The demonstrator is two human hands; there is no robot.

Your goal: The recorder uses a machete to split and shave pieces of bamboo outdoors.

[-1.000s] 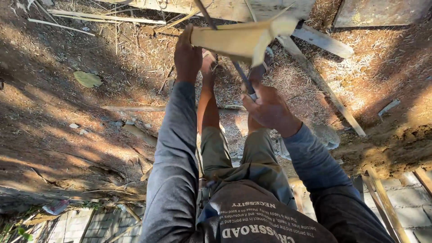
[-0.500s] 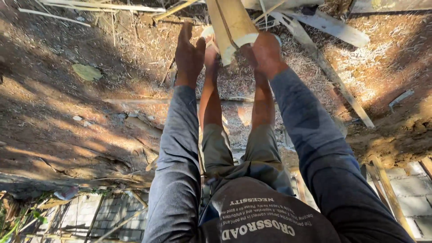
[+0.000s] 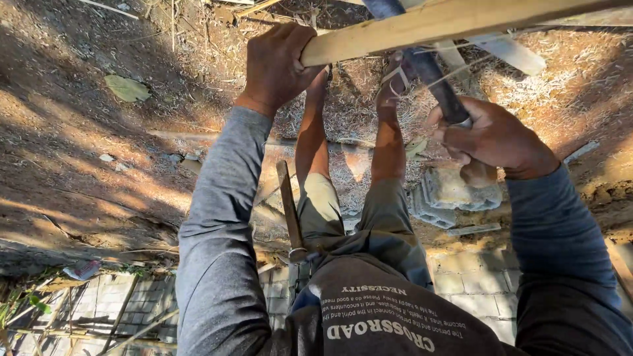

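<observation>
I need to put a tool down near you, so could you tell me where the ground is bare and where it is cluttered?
Bare dirt lies to the left of the left hand, between the green leaf and the brick paving. It is crowded around the feet, under the bamboo pole: dry straw, split strips and a concrete block below the right hand.

There is a single view, from a camera worn on the person's head, and it faces steeply down along the body. It sits very near the torso, whose dark shirt [image 3: 389, 316] fills the lower middle of the frame. Both sleeves run up toward the top edge, with the legs between them. Bare ground [image 3: 99, 132] lies well below, probably seen from a raised perch. No second view shares the scene.
</observation>
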